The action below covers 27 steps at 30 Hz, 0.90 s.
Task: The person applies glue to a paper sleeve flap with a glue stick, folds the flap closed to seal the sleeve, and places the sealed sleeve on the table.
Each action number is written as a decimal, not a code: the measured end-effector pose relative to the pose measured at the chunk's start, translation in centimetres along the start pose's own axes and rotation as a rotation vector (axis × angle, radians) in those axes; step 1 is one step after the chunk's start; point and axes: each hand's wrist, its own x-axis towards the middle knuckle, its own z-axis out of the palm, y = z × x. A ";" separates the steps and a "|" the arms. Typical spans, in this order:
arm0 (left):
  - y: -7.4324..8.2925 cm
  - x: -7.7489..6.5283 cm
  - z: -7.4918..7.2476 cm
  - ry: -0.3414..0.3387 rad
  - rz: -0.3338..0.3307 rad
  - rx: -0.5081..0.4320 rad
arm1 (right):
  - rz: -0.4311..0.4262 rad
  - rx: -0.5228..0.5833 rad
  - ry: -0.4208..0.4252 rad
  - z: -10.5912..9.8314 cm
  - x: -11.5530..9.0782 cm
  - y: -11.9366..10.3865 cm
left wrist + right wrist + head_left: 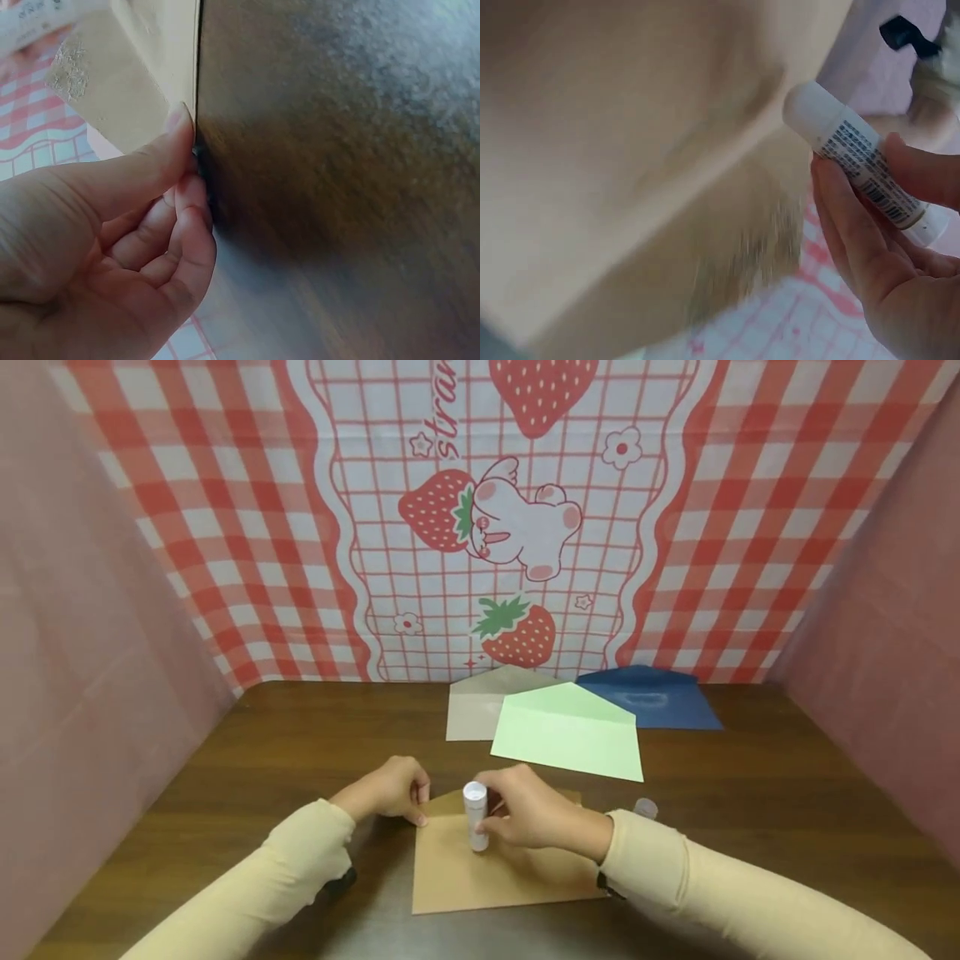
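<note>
While the left hand [397, 787] pinches the brown envelope [450, 885] at its far left corner, near the fold, the sheet likely stays put against any rubbing. Its thumb lies on top and its other fingers curl in at the edge, leaving most of the paper uncovered. The envelope lies on the table [300, 735] directly before the person, flap pointing away, so both hands can reach it.

The right hand [528, 810] grips a white glue stick [477, 831] between thumb and fingers, nearly upright above the envelope's body; that hold probably suits steering its lower end. Whether that end touches the paper, I cannot tell. Streaky marks [757, 255] on the flap look like glue.

Because the green envelope [566, 739], grey envelope [472, 714] and blue envelope [641, 697] sit farther back, overlapping or close together, they seem kept out of the way. A small clear cap [645, 808] stands beside the right sleeve [652, 856].
</note>
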 end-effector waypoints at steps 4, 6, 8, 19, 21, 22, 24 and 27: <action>-0.1 0.1 0.3 0.006 0.007 -0.024 | -0.028 0.038 0.003 1.7 1.5 -0.1; 0.0 0.1 0.4 0.002 -0.002 -0.037 | -0.034 0.050 0.011 2.2 1.9 0.0; 0.0 0.0 0.4 -0.001 -0.011 -0.047 | -0.031 0.061 0.016 2.5 2.2 0.1; 0.0 0.4 0.1 -0.002 -0.005 -0.002 | 0.085 0.007 0.036 1.5 0.7 0.7; 0.0 0.5 0.2 -0.009 -0.015 -0.007 | 0.089 -0.002 0.034 1.1 0.3 1.0; 0.0 0.6 0.2 -0.011 -0.019 -0.007 | 0.092 -0.011 0.034 0.9 0.1 1.2; 0.1 0.6 0.1 -0.011 -0.019 0.003 | 0.097 -0.026 0.030 0.4 -0.3 1.5; 0.2 0.6 0.1 -0.003 -0.016 0.008 | 0.109 -0.042 0.026 -0.4 -0.8 2.0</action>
